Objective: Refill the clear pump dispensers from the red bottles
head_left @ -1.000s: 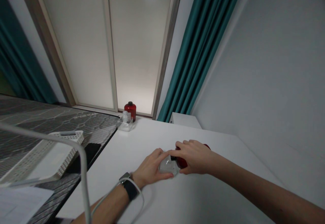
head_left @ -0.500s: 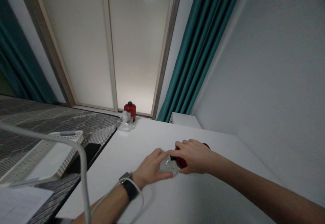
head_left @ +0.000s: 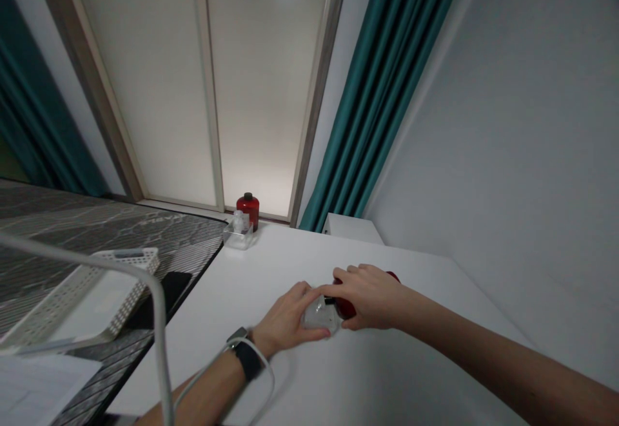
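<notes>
My left hand (head_left: 293,318) is closed around a small clear container (head_left: 320,318) on the white table (head_left: 232,348), thumb along its near side. My right hand (head_left: 370,298) grips a dark red bottle (head_left: 345,309), tilted so its black neck (head_left: 329,300) points left over the clear container. Most of the bottle is hidden under my right palm and fingers. Whether any liquid flows from it, I cannot tell.
A second red bottle (head_left: 249,210) stands at the table's far left corner, behind a clear tray (head_left: 236,239) with a small clear bottle. To the left are a white perforated basket (head_left: 133,284) and papers (head_left: 43,387). A white cable (head_left: 157,310) crosses the lower left.
</notes>
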Demonstrator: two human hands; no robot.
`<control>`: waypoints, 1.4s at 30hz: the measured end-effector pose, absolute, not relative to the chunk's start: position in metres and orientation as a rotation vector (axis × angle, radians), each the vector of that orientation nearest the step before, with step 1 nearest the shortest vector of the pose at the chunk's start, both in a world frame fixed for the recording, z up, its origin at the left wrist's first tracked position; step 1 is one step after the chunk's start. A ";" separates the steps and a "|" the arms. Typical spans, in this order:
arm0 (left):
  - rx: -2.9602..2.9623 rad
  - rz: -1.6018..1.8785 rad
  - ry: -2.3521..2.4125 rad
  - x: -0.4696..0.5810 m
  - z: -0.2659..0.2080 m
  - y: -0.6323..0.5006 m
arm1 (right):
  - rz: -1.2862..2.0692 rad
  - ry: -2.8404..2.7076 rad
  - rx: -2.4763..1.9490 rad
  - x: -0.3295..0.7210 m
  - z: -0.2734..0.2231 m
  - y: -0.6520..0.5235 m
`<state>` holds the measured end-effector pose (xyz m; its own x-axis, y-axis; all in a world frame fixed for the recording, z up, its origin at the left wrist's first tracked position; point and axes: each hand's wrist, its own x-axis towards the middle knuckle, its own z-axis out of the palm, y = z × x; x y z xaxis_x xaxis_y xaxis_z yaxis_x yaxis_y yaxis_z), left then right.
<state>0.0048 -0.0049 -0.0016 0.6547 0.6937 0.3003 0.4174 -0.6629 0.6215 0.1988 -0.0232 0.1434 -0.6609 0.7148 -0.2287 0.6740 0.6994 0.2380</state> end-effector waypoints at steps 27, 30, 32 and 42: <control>2.359 0.732 0.851 0.005 0.000 -0.004 | 0.174 2.612 1.087 0.197 0.144 -0.021; 2.362 0.745 0.841 0.005 0.000 -0.004 | 0.174 2.607 1.081 0.196 0.145 -0.022; 2.363 0.748 0.837 0.005 -0.001 -0.004 | 0.170 2.604 1.084 0.195 0.146 -0.022; 2.328 0.768 0.843 0.006 0.001 -0.005 | 0.174 2.625 1.069 0.196 0.143 -0.020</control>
<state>0.0060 -0.0050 0.0008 0.6416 0.6957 0.3230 0.3866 -0.6570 0.6473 0.1963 -0.0195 0.1433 -0.6776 0.6986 -0.2299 0.6621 0.7155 0.2228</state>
